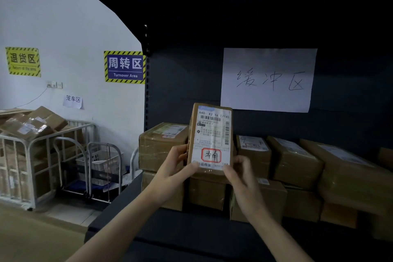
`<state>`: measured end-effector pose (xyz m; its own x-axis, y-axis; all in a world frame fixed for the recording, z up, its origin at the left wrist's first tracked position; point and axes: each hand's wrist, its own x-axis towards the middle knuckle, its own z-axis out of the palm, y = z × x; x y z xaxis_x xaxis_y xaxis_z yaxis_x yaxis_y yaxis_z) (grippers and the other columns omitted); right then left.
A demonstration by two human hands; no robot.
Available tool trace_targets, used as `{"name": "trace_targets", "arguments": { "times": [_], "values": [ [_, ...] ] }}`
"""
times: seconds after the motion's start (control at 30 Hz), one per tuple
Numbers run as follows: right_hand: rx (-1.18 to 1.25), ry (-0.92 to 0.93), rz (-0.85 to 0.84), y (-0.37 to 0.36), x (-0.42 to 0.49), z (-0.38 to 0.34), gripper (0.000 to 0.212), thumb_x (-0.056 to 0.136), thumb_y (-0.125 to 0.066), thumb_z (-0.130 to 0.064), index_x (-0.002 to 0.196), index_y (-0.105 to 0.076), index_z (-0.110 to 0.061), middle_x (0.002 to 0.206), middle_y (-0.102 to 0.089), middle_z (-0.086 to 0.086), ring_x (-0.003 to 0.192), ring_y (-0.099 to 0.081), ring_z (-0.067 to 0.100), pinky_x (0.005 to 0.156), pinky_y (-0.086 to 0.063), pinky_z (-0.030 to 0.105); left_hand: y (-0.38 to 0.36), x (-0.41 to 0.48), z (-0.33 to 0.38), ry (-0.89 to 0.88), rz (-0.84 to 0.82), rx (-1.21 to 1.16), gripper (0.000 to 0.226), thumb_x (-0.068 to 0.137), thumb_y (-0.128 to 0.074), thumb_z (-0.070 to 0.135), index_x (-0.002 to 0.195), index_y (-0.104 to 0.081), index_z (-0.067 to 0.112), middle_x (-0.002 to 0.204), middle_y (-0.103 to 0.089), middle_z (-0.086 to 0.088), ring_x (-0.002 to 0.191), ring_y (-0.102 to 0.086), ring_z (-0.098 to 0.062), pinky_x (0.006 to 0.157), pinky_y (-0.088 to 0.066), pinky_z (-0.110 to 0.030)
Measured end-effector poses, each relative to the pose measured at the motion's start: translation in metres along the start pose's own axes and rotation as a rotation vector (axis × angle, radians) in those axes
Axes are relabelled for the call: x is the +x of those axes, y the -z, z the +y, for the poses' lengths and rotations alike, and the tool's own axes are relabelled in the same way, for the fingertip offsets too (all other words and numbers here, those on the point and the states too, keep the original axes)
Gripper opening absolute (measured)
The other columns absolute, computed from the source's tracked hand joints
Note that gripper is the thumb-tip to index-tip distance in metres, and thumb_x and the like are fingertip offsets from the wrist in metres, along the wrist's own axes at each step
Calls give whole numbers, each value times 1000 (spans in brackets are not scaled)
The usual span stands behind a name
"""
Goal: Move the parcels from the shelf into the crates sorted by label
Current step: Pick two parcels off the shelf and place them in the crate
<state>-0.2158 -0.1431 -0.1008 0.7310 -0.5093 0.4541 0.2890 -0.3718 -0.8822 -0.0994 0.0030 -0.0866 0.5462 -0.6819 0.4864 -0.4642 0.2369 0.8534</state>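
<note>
Left hand [172, 168]: grips the lower left edge of the held parcel [210, 134], with the thumb on its front.
Held parcel: upright in the air in front of the shelf [191, 234], just near of the stacked parcels [293, 159], its label [212, 134] facing the camera.
Red-ringed mark [211, 155]: low on the label. It is probably the sorting word, so read it before turning away and keep the thumbs off it.
Right hand [240, 174]: pinches the lower right corner with curled fingers. Both hands hold low, so the tall box could tip, and a grip further up would steady the carry.
Crates: none can be made out for certain. A pale basket [100, 160] on a small trolley to the far left may be one. I cannot tell, and no crate label shows.
Label print: the fine lines are blurred, and only the large top code and the ringed characters are legible.
Stacked parcels: their labels are too dim and slanted to read. The rightmost is cut off by the frame edge, and the lower tier is half hidden.
</note>
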Motion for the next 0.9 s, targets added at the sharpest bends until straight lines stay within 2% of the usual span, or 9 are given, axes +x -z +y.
{"name": "trace_targets", "arguments": {
  "times": [0.07, 0.2, 0.33, 0.4, 0.47, 0.6, 0.73, 0.8, 0.9],
  "values": [
    [-42, -8, -22, -2, -13, 5, 38, 74, -61, -52, 103, -43, -35, 105, -60, -19, 98, -55, -14, 73, -46, 10, -1, -10, -3, 29, 22, 33, 67, 62, -64, 56, 119, -44, 26, 123, -59, 13, 120, -52, -2, 92, -49, -25],
    [-70, -26, -71, -5, -38, 20, 43, 86, -65, -27, 115, -36, -38, 111, -49, -29, 99, -46, -28, 75, -42, 1, -1, -44, -22, 97, 13, 48, 61, 65, -70, 45, 117, -45, 24, 121, -61, 9, 117, -56, -5, 94, -51, -30],
    [-160, -75, -167, -9, -57, 43, 67, 84, -67, -23, 130, -22, -41, 119, -35, -40, 111, -38, -23, 86, -34, 0, -7, -70, -46, 200, 10, 81, 46, 80, -70, 9, 116, -43, 17, 115, -63, 4, 109, -61, -5, 84, -55, -26],
    [-210, -97, -191, -10, -58, 52, 70, 85, -66, -22, 131, -18, -41, 117, -31, -41, 108, -33, -26, 87, -29, -2, -9, -70, -56, 206, 21, 144, 46, 81, -67, 2, 115, -41, 18, 115, -62, 5, 107, -62, -3, 82, -55, -24],
    [-260, -105, -209, -12, -57, 58, 71, 85, -66, -18, 133, -18, -41, 119, -34, -39, 107, -33, -29, 87, -28, -4, -12, -68, -66, 222, 24, 203, 48, 81, -68, 2, 114, -40, 22, 116, -60, 9, 108, -61, -5, 83, -55, -23],
    [-332, -167, -212, -13, -57, 69, 76, 86, -64, -14, 145, -19, -27, 134, -45, -14, 123, -39, -3, 98, -29, 11, -22, -66, -80, 262, 28, 316, 52, 81, -67, 5, 117, -35, 23, 117, -56, 10, 113, -56, -7, 77, -52, -14],
    [-371, -159, -207, -7, -59, 68, 77, 85, -66, -17, 145, -18, -28, 132, -41, -17, 123, -36, -4, 95, -29, 6, -20, -67, -78, 298, 23, 391, 66, 79, -71, 12, 132, -33, 19, 124, -53, 8, 118, -52, -9, 92, -50, -23],
    [-382, -140, -179, 3, -57, 62, 78, 85, -66, -23, 146, -17, -27, 133, -35, -19, 127, -32, -3, 104, -29, 16, -13, -66, -71, 258, 51, 465, 78, 75, -75, 22, 138, -30, 18, 133, -47, 8, 125, -45, -9, 104, -43, -33],
    [-379, -105, -123, 21, -50, 47, 68, 88, -63, -24, 143, -24, -30, 132, -36, -17, 124, -34, -1, 103, -33, 21, -5, -60, -50, 172, 115, 512, 79, 76, -75, 27, 140, -30, 18, 129, -39, 13, 123, -39, -5, 106, -37, -29]
  ]
}}
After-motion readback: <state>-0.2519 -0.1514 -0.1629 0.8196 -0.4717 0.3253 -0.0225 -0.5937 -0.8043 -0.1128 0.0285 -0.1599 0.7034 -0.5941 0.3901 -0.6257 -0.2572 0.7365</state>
